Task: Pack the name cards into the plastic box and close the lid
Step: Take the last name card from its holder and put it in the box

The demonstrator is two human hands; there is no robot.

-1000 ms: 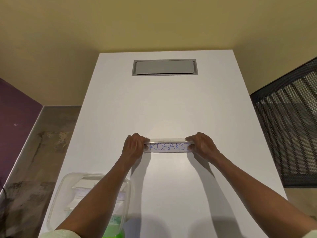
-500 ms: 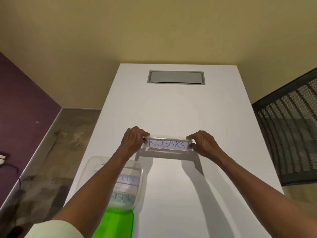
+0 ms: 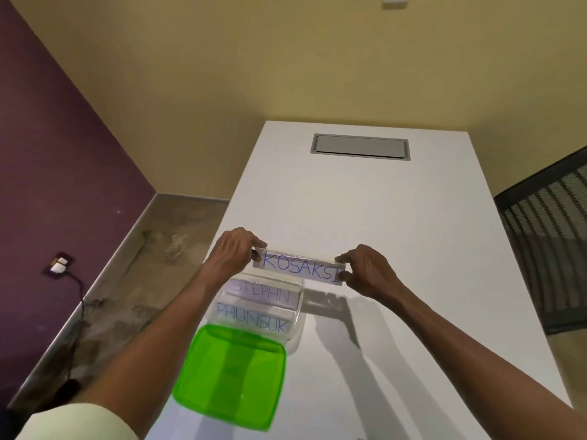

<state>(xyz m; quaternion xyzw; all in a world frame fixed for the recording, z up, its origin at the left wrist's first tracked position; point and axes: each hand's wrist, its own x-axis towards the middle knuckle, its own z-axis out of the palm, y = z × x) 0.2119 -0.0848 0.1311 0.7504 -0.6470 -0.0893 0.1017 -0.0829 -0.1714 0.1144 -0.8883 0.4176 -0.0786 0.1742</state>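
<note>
Clear plastic forms the box (image 3: 297,325), which stands open on the white table (image 3: 413,249) near its left edge. Inside it lie two name cards: one lettered "STEPHN" (image 3: 265,293) toward the far side and one lettered "PHUNSUK" (image 3: 254,319) nearer the person, both seen partly through the transparent wall. The green lid (image 3: 232,379) lies flat on the table just in front of the box, its far edge touching or slightly overlapping the box's near side; which of the two cannot be told.

A third name card, lettered "KOSAKSI" (image 3: 300,268) in blue, is held in the air above the far rim of the box, tilted so its right end sits lower in the view. The left hand (image 3: 233,252) pinches the card's left end, thumb and fingers (image 3: 259,244) closed narrowly on it. The right hand (image 3: 365,268) pinches the right end the same way, fingers curled round the edge. The card casts a shadow on the table to the right of the box.

A grey recessed panel (image 3: 360,147) sits in the table's far end. A black mesh chair back (image 3: 552,249) stands at the right, and a wall socket (image 3: 58,265) with a cable is on the purple wall at the left.
</note>
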